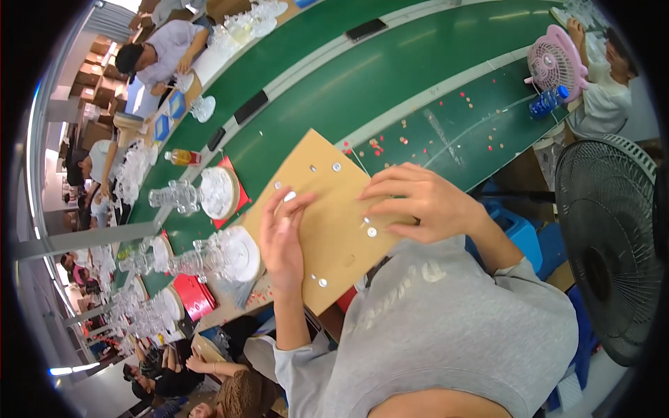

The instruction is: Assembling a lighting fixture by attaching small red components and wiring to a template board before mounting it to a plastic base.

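A tan rectangular board (333,202) lies tilted in front of me, partly over the table's near edge. Several small round silvery-white pieces sit on it, such as one disc (337,167) near its far corner and another disc (323,283) near its close corner. My left hand (283,247) is over the board's left side, fingers bent but apart, its fingertips beside a small white piece (290,196). From the right, my right hand (428,205) reaches over the board with fingers spread; near its fingertips is a disc (371,232). Neither hand visibly grips anything.
Clear, stacked glass-like pieces on round bases (237,254) stand left on the green table (300,150). Small red and tan bits are scattered beyond the board. A black fan (606,251) is close on my right; a pink fan (556,61) stands farther off. Other people sit around.
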`<state>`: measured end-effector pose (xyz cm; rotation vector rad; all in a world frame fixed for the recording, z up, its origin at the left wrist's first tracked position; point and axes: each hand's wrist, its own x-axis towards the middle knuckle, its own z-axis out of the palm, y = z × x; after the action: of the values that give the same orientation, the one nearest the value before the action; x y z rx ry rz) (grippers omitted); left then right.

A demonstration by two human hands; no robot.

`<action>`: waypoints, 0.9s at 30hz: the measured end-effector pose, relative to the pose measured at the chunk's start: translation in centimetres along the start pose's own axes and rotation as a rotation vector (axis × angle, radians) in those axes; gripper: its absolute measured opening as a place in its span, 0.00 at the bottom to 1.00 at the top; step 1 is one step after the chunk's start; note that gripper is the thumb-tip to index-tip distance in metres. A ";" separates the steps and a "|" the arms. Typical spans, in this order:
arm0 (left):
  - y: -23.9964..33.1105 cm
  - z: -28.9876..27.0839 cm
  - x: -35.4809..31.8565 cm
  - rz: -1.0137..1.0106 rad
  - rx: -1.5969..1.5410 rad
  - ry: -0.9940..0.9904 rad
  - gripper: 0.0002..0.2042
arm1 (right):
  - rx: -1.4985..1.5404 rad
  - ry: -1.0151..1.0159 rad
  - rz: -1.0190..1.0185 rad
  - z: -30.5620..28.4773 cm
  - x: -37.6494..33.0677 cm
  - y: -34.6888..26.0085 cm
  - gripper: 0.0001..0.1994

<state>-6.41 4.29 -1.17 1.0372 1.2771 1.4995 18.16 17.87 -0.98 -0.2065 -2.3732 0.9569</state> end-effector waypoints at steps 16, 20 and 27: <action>1.0 6.6 -1.5 0.381 1.355 -0.309 0.13 | -0.146 -0.182 -0.208 -1.2 -0.5 2.4 0.07; 0.9 6.8 -1.0 0.461 1.277 -0.431 0.10 | -0.186 -0.255 -0.247 -0.8 -0.4 2.8 0.06; 0.7 7.6 -0.3 0.590 1.293 -0.423 0.03 | -0.121 -0.197 -0.273 -0.5 -0.6 2.8 0.09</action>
<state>0.86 5.80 0.44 2.5597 1.6721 0.5615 18.74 20.06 -2.82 0.1716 -2.5563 0.7339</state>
